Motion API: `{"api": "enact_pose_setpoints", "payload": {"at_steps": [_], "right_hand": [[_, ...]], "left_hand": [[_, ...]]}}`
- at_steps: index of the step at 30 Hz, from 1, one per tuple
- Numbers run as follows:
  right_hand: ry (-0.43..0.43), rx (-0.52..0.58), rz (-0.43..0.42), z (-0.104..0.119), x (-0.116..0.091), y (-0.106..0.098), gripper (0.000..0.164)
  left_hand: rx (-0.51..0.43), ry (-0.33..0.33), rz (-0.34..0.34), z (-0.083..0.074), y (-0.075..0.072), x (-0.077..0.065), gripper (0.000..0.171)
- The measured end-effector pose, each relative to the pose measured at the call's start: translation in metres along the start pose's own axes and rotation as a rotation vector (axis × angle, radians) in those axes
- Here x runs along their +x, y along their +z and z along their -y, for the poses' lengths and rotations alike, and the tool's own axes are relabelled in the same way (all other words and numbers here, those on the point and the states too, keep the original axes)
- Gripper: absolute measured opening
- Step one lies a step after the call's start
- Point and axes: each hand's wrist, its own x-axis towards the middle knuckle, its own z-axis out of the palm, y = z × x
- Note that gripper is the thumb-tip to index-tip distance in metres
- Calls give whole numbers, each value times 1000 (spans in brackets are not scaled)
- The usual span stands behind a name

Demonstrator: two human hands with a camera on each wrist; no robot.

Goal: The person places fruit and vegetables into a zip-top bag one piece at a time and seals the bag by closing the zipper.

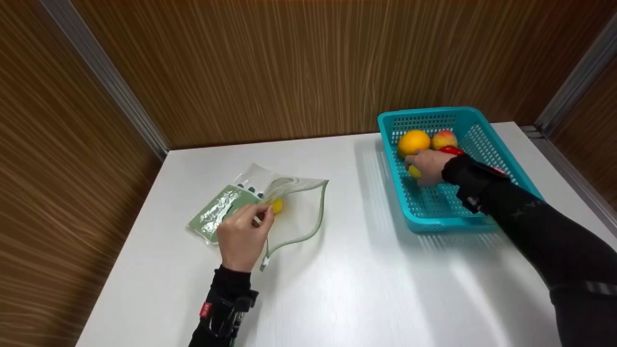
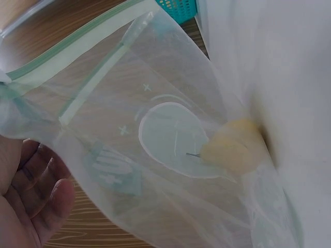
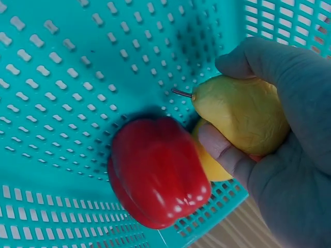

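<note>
Left hand [image 1: 242,236] pinches clear plastic bag [image 1: 301,217], one yellow fruit [image 1: 277,206] inside; right hand [image 1: 429,165] grips yellow pear [image 3: 240,114]; turquoise plastic basket [image 1: 450,223] holds three others.

We've got the left hand [image 2: 36,191] with its fingers curled, and the edge of a see-through, slightly cloudy zip bag [image 2: 98,124] runs right up against it. The bag's green zip strip [image 2: 77,44] slants up and away above the hand. Out past the fingers we can see a pale green rounded print [image 2: 168,134] with a white outline. Farther from the hand, a yellow pear [image 2: 235,147] shows hazily through the plastic, dark stem pointing back handward. White counter [image 2: 289,77] lies beyond that, a bit of turquoise basket [image 2: 178,8] sits well away, and some wood-grain panel [image 2: 98,222] peeks out near the fingertips.
</note>
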Motion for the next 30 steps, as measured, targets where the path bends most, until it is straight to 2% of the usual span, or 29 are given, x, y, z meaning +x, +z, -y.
{"api": "enact_pose_setpoints", "payload": {"at_steps": [8,13,18,22,30], "right_hand": [[-46,-22,-82,8,-16,-14,45],[-73,-30,-104,14,-24,-24,45],[-59,9,-121,20,-35,-35,48],[-66,44,-168,27,-45,-41,46],[-176,64,-289,58,-61,-47,45]], "left_hand": [[2,0,2,-1,-1,1,6],[0,-6,3,-1,-1,1,8],[-13,-5,-5,-1,0,1,10],[-13,-2,-7,-1,1,2,10],[-5,-1,-16,1,0,1,6]]}}
